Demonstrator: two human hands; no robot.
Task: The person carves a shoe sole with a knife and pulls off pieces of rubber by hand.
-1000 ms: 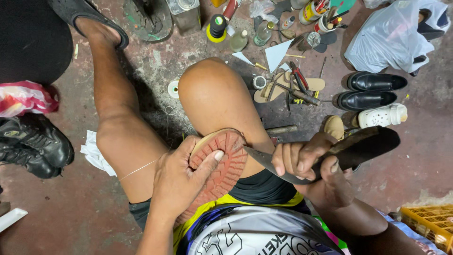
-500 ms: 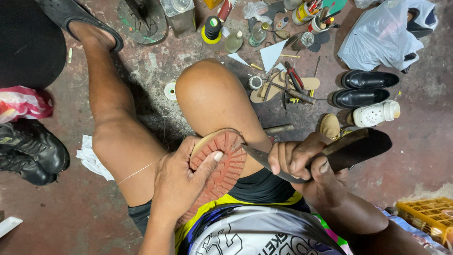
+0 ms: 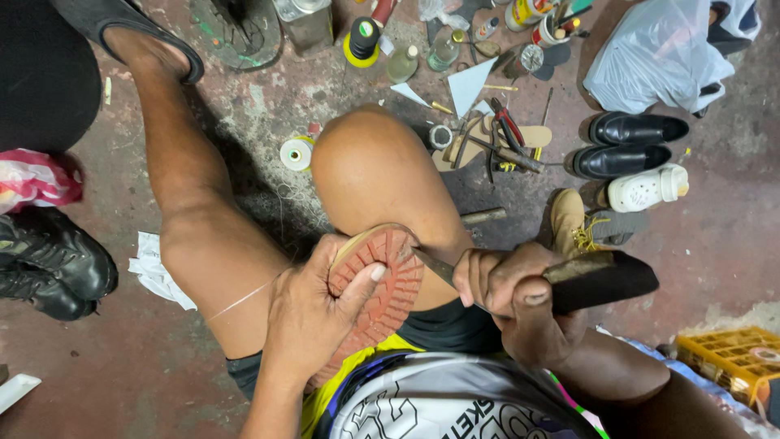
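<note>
Head view: ridged reddish rubber sole (image 3: pixel 382 284), perhaps knife-trimmed.

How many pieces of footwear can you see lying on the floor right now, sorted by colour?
Black boots: 2
Black dress shoes: 2
Tan boot: 1
White shoe: 1
Tan sandal: 1
Total: 7
Not counted: the red-brown sole that the left hand presses to the knee, and the flip-flop worn on the foot.

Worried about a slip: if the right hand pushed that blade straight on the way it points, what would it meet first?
Probably the left hand: the blade in the right hand aims into the sole edge, where the thumb lies; depth unclear.
</note>
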